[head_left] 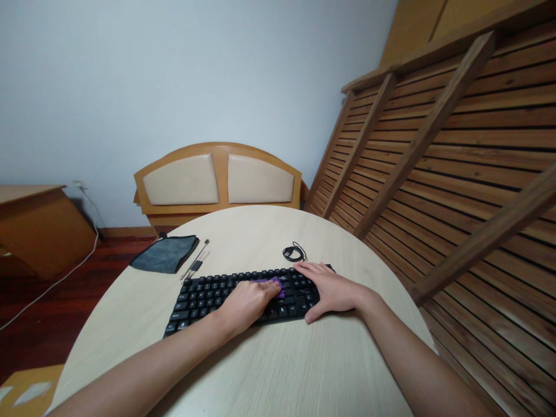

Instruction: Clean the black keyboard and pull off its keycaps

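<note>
white key legends (175, 316) on the black keyboard (217, 292) toward six o'clock, too small and blurred to read, those at its eight o'clock end mere pale marks, no words or numbers legible

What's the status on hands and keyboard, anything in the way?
Left hand gripping purple cloth on the keyboard. Right hand spread over keyboard's right end. Keyboard flat on table. Coiled cable just beyond, not blocking.

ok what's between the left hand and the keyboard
A purple cloth, bunched under the left hand's fingertips against the keyboard keys; its edges show in the head view.
</note>
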`<action>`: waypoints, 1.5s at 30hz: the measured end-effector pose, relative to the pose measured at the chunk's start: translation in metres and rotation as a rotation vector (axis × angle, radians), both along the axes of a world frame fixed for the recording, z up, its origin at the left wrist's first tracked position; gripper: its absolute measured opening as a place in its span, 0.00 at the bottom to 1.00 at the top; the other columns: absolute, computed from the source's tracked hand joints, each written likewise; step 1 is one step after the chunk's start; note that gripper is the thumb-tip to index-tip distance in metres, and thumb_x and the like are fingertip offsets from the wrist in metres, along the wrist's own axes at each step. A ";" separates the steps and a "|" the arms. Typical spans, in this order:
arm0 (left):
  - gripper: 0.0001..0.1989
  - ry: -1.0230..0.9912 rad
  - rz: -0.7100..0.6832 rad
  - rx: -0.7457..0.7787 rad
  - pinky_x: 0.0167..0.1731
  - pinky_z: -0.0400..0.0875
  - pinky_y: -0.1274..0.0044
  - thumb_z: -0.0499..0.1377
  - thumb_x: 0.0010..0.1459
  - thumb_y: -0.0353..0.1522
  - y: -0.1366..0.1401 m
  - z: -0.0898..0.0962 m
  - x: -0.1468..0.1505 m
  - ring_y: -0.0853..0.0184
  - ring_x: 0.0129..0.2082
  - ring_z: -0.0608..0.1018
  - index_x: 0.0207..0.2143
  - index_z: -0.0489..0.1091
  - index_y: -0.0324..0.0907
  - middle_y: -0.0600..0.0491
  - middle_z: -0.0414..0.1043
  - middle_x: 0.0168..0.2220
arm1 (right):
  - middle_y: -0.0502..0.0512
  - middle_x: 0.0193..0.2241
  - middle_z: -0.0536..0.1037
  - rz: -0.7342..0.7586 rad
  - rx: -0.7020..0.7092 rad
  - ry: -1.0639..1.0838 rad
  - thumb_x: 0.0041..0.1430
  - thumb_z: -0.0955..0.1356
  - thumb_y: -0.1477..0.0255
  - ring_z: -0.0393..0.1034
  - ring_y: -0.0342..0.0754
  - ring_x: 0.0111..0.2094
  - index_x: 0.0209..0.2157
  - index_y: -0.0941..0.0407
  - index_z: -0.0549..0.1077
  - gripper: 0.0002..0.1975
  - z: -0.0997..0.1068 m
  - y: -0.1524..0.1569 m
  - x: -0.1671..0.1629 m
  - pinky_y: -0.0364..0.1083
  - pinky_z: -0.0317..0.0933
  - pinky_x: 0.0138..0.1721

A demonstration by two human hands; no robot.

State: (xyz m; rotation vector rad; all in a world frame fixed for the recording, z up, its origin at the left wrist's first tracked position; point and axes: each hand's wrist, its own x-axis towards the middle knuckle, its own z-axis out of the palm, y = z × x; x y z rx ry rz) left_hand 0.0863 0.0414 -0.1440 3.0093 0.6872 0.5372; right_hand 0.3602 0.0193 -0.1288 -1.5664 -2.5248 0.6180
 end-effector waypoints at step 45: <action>0.15 0.017 -0.322 -0.009 0.50 0.75 0.68 0.50 0.68 0.26 -0.039 0.001 0.008 0.59 0.49 0.79 0.53 0.70 0.34 0.41 0.75 0.51 | 0.65 0.70 0.44 -0.018 -0.003 0.008 0.37 0.77 0.49 0.36 0.65 0.69 0.69 0.55 0.44 0.64 -0.002 -0.003 -0.003 0.64 0.30 0.66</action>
